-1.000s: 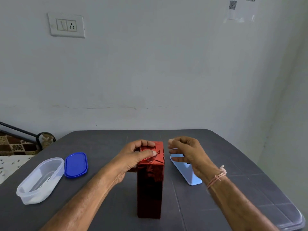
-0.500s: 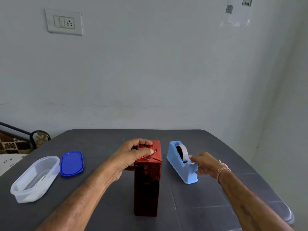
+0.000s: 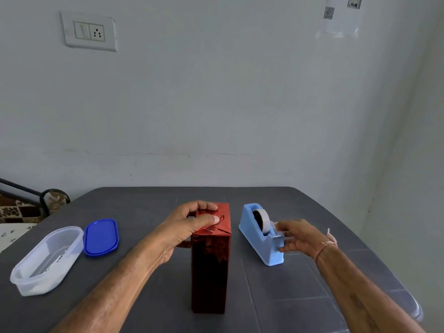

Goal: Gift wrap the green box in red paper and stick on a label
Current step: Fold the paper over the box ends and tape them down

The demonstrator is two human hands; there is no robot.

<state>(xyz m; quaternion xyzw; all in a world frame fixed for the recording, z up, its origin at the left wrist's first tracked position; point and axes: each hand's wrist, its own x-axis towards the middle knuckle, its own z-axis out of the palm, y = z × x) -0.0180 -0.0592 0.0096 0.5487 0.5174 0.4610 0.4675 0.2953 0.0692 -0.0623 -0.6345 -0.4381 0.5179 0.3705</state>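
Red paper: glossy, foil-like sheen, creased at top folds.
Tape dispenser: light blue plastic, smooth, satin.
Container: translucent plastic, smooth.
Lid: blue plastic, glossy.
Worktop: dark grey, matt, faint grid lines.
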